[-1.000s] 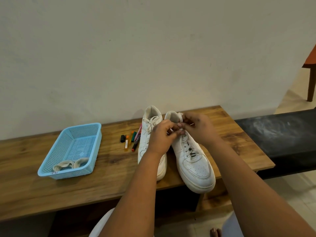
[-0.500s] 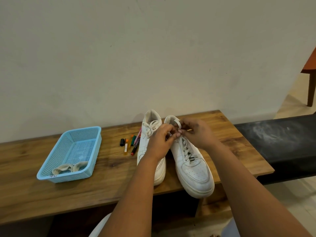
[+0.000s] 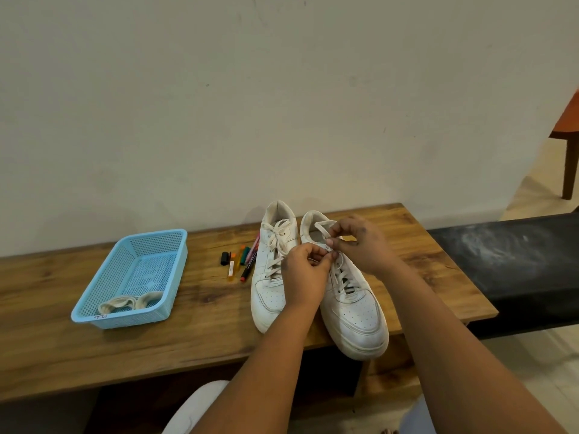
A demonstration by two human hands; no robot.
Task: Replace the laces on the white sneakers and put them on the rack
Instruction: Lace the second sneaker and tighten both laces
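Hands, two [image 3: 305, 270] [image 3: 360, 242], pinch one sneaker's [image 3: 351, 292] lace [image 3: 322, 228].

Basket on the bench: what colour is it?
Light blue basket, perforated mesh pattern; head view.

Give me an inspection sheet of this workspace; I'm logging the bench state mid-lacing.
Surface: wooden bench against a plain wall, grain bare in front.
Job's things: left sneaker laced, bow tied; right sneaker toe overhanging the front edge, its lace being worked near the top eyelets.
Clutter: blue basket holding rolled laces; markers beside the left sneaker.
Grippers: left hand and right hand both pinch the lace.
Cables: nothing seen.
Surroundings: black bench to the right; chair leg beyond; no rack in view.
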